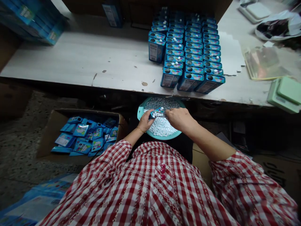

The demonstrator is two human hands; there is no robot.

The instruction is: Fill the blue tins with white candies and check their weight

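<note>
A small blue mint tin [153, 112] is in my left hand [145, 121], tilted, with fingers wrapped round it. White mints lie at its top. My right hand [180, 119] is closed just right of the tin, on what looks like a small scoop [159, 115] heaped with white mints; its handle is hidden by my fingers. Both hands are above a turquoise basin [162, 137] filled with small white mints [162, 127]. The basin rests at my lap, below the table edge.
Blue tins [194, 77] stand in rows on the white table [77, 62], some with mints on top. A cardboard box [45, 138] of blue tins is at left. Stacked blue packs [35, 22] stand back left. A green scale [285, 94] and plastic bag [279, 25] are right.
</note>
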